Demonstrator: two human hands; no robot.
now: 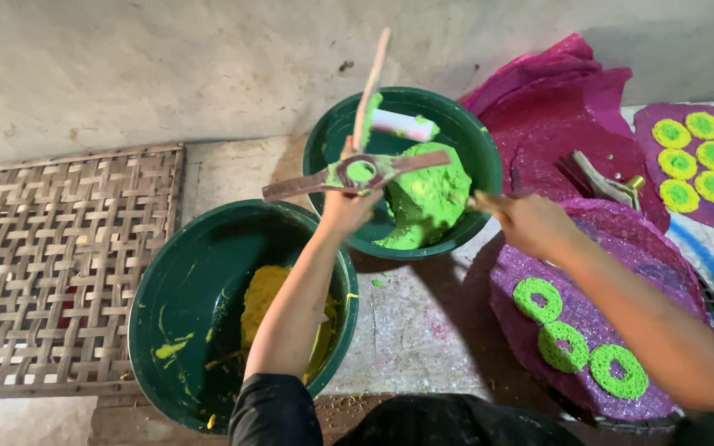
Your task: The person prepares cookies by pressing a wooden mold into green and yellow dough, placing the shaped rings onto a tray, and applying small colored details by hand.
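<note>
While the left hand (347, 206) gripped a cross-shaped wooden press (357, 171) above one of two green tubs (473, 140) — green dough (427, 202) inside — the right hand (530, 221) closed on a thin stick; three green rings (576, 339) lay on the purple sheet (621, 248).

I see two dark green bowls: the far bowl (481, 157) holds bright green dough (427, 198), the near bowl (183, 306) yellow dough (264, 297) with yellow smears on its wall. Brown wooden press (357, 172), green-caked centre. Magenta sheet (588, 330) with three green rings (576, 343); purple sheet (663, 165) at the floor's right edge with yellow-green discs (708, 157). Tan woven lattice mat (59, 264). Black sleeves (274, 413).
</note>
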